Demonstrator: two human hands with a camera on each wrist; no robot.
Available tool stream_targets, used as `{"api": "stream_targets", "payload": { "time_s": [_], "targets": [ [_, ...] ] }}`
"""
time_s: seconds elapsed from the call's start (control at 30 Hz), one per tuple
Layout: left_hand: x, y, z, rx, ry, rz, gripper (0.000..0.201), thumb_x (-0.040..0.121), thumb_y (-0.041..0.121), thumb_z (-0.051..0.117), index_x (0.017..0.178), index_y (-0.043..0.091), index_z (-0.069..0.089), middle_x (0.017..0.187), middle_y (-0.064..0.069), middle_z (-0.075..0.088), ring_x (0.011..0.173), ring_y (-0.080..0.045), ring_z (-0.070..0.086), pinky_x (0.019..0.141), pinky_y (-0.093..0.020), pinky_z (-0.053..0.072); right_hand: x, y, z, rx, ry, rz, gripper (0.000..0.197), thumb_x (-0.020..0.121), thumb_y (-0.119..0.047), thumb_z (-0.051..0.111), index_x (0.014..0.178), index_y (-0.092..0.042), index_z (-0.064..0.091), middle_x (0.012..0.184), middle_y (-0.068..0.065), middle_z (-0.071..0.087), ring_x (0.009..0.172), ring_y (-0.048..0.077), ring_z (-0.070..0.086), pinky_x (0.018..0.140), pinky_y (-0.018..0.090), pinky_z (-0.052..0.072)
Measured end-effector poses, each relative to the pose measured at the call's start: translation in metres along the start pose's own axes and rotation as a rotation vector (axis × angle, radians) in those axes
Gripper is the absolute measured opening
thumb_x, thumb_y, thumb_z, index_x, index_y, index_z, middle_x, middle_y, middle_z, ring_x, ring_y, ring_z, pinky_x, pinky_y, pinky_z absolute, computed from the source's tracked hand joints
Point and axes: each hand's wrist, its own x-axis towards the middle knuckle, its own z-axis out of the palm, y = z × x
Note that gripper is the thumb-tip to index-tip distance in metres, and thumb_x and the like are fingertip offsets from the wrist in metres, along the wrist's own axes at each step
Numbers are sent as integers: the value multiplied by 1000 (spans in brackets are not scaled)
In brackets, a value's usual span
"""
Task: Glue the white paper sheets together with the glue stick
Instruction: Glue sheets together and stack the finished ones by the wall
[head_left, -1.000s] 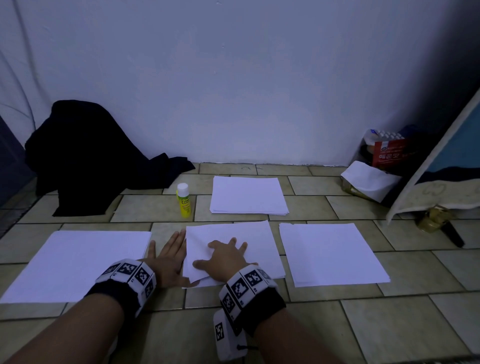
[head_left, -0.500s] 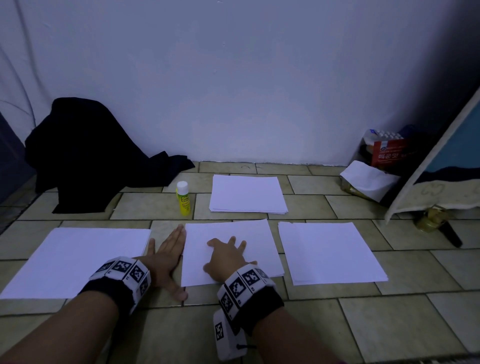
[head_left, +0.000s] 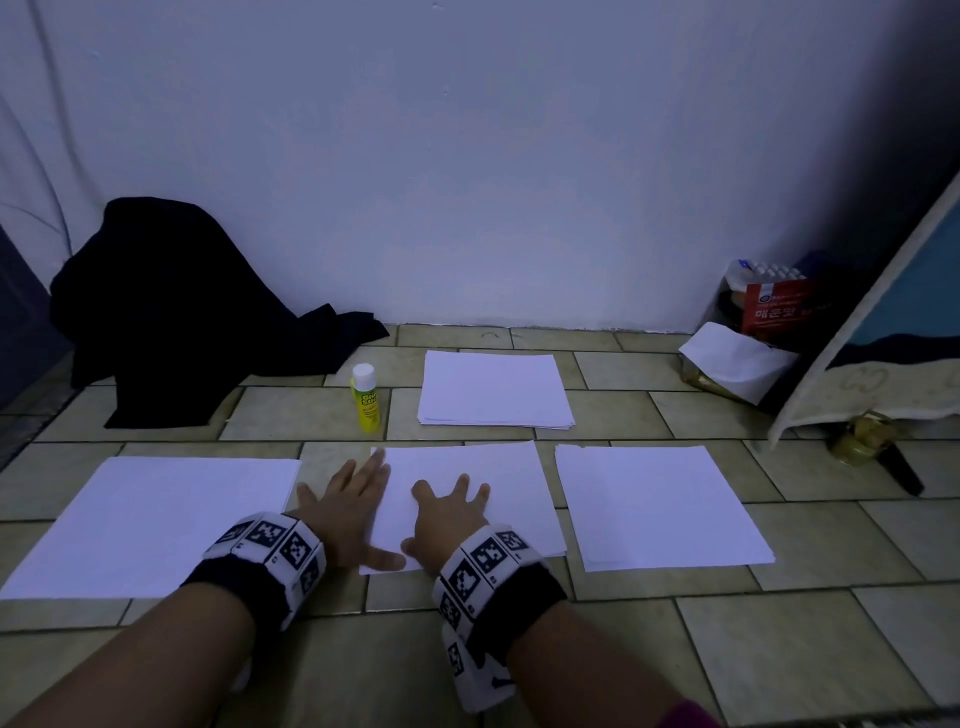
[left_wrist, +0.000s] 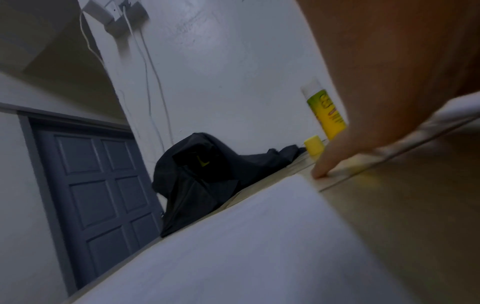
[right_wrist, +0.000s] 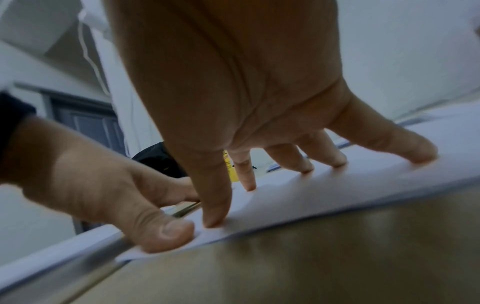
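A white sheet (head_left: 511, 483) lies flat on the tiled floor in front of me. My right hand (head_left: 448, 512) presses on it with spread fingers (right_wrist: 301, 162) and the thumb at its near-left corner. My left hand (head_left: 348, 499) lies flat along the sheet's left edge, its fingers straight and its thumb on the near-left corner. The yellow glue stick (head_left: 365, 397) with a white cap stands upright beyond the sheet, apart from both hands. In the left wrist view the glue stick (left_wrist: 326, 111) shows behind my left hand's finger (left_wrist: 335, 158).
A paper stack (head_left: 493, 389) lies behind the middle sheet, another sheet (head_left: 654, 506) to its right, a larger one (head_left: 150, 525) to its left. Dark cloth (head_left: 171, 312) is heaped at the back left. Boxes and a bag (head_left: 753, 332) crowd the back right corner.
The middle sheet's lifted near-left corner has been laid flat. My left hand slid from the floor beside the sheet onto its left edge. My right hand stayed pressing on the sheet.
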Motion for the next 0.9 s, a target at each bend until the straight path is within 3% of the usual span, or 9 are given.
{"api": "stream_targets", "payload": {
  "time_s": [0.1,0.2,0.3,0.4,0.5,0.63,0.9],
  "targets": [
    [1,4,-3,77,-2,-11,121,79,68,59,150,7,-19,157,-4,-27,146,-24,-21,116,-59,4,2,-3,-2,-106,-38,10,64,92,-37,56,144,-32,19,155,25,-7,142,46,-7,111,65,15],
    [3,6,-4,162,29,10,120,80,68,56,150,1,-15,158,-13,-23,146,-26,-22,118,-51,-1,-1,-12,-12,-201,-44,25,61,95,-31,53,146,-26,19,153,28,8,140,48,11,108,66,20],
    [3,6,-5,91,4,20,115,84,55,62,150,1,-15,158,-13,-24,147,-25,-17,119,-47,2,-1,-25,-21,-198,59,-81,58,94,-27,51,145,-16,25,150,17,22,139,37,22,109,60,23],
    [4,6,-4,69,-3,29,118,82,56,64,151,3,-16,157,-12,-26,147,-25,-17,120,-47,3,18,-21,-14,-159,30,-254,80,91,-42,56,152,-22,8,159,5,3,147,23,4,113,60,10],
    [5,5,-1,90,-4,17,124,79,65,61,149,2,-20,156,-12,-28,147,-24,-18,120,-45,2,37,5,-6,-203,-19,-231,93,85,-63,53,152,-31,-4,160,-2,-15,147,16,-9,113,58,-1],
    [8,3,1,82,5,20,126,78,66,61,149,3,-21,156,-11,-28,147,-23,-17,119,-45,1,37,39,-21,-234,-27,-145,110,76,-71,57,151,-30,-12,158,0,-21,147,19,-14,115,55,-5],
    [4,-2,3,77,20,54,130,75,64,66,148,5,-24,156,-9,-30,147,-21,-19,119,-44,-2,36,81,-44,-224,-25,82,131,67,-77,61,149,-16,-21,157,8,-24,147,27,-13,117,54,1]
  ]
}}
